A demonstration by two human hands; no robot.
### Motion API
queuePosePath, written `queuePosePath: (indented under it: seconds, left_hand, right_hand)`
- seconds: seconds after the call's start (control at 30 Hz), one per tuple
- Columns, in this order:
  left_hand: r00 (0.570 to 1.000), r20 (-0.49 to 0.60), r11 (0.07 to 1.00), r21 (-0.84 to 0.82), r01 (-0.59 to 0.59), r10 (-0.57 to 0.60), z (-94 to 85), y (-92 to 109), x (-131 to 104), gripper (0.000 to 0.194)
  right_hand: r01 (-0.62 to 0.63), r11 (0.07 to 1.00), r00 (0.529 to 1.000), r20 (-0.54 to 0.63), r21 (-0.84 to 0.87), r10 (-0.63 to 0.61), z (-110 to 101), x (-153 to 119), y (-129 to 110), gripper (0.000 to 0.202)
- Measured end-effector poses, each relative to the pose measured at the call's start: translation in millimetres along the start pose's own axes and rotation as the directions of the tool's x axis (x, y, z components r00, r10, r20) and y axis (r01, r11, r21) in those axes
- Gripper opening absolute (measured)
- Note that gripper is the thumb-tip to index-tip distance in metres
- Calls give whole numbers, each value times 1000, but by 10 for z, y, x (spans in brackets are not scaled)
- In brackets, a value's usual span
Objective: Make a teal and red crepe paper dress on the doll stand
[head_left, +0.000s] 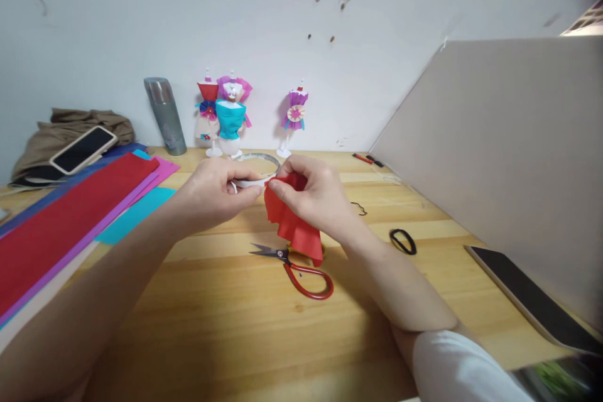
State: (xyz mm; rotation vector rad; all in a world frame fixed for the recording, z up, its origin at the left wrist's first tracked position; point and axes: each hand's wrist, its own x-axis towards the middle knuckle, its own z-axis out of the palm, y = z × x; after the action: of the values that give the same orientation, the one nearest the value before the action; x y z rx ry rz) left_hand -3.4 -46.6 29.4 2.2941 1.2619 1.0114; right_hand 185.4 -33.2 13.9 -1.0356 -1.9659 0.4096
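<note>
My left hand [219, 191] is closed on a thin roll of white tape [257, 158], its ring standing out behind the fingers. Pinched in my right hand [313, 191] is the top edge of a pleated red piece [296, 223], which hangs down over the table. The two hands are close together, and the tape meets the red piece between them. Below them, scissors with red handles [308, 292] lie on the wood with their blades apart, one handle partly hidden by the red piece.
Colored sheets [85, 213] lie at the left, near a phone [83, 149] and a bottle [164, 116]. Small dressed mannequins [230, 119] stand at the wall. At the right are a black band [402, 242], a dark tablet-like object [527, 295] and a pale panel [509, 151].
</note>
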Motion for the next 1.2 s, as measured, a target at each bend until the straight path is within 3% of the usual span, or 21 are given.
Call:
queuePosePath:
  seconds: [0.27, 0.43, 0.6, 0.83, 1.2]
  left_hand:
    - [990, -127, 995, -86, 50, -61, 135, -56, 12, 29]
    - [991, -107, 993, -96, 71, -81, 87, -69, 28, 27]
    - [989, -144, 999, -17, 42, -44, 52, -103, 24, 27]
    - [993, -115, 999, 10, 33, -32, 69, -112, 23, 29]
    - [997, -71, 1000, -22, 21, -22, 59, -133, 22, 29]
  right_hand:
    - [23, 999, 998, -62, -23, -24, 68, -10, 10, 18]
    - [7, 1000, 1000, 9, 29, -7, 29, -2, -9, 14]
    - [21, 997, 1000, -11, 69, -20, 3, -9, -8, 10]
    - [132, 983, 989, 55, 130, -140, 22, -17, 2, 9]
    - [73, 974, 994, 63, 217, -88, 46, 0, 23, 9]
